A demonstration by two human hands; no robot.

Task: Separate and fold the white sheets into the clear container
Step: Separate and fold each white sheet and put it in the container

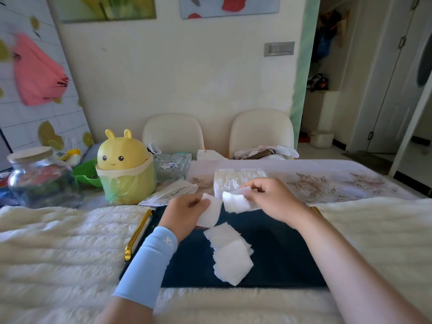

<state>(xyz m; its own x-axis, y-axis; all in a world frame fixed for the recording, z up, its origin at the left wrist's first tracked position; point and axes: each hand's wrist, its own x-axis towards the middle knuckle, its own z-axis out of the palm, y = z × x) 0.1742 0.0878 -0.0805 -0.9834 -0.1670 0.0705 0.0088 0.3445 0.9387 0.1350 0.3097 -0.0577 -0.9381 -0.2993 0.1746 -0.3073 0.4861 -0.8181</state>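
Sheets (230,251) on tray (280,242) (container (233,181) behind)

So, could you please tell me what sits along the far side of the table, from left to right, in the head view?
Glass jar, green bowl, yellow bunny bin, cut-glass dish, clear container.

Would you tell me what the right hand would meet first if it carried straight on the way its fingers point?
Likely the white sheet in the left hand, just past its own sheet; depth is unclear.
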